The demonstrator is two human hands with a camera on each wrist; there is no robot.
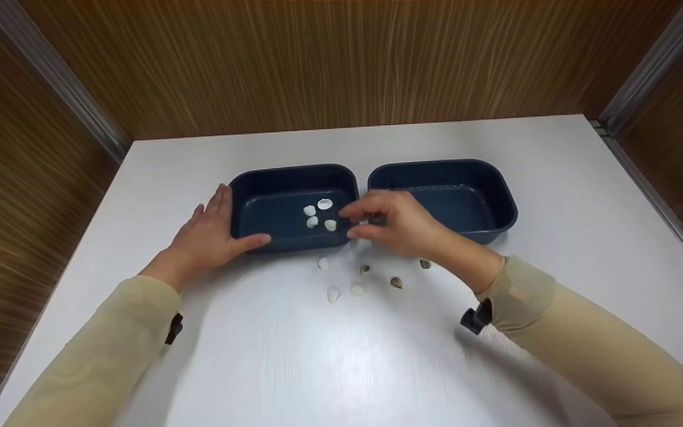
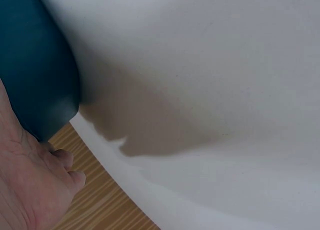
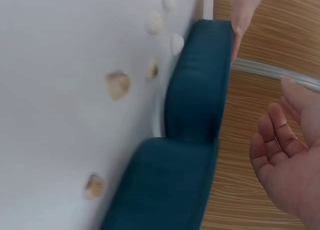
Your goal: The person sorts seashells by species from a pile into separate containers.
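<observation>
- Two dark blue trays sit side by side in the head view: left tray (image 1: 294, 204) holds four white shells (image 1: 320, 215); right tray (image 1: 443, 196) lies at its 3 o'clock. Left hand (image 1: 211, 234) rests flat against the left tray's outer wall, fingers straight. Right hand (image 1: 392, 224) hovers over the gap between the trays, fingers loosely bent; whether they pinch anything cannot be told. Six loose shells (image 1: 357, 289) lie on the white table (image 1: 294, 356) at the trays' 6 o'clock.
- Left wrist view: palm beside the tray's wall.
- Right wrist view: fingers apart, nothing seen in them.
</observation>
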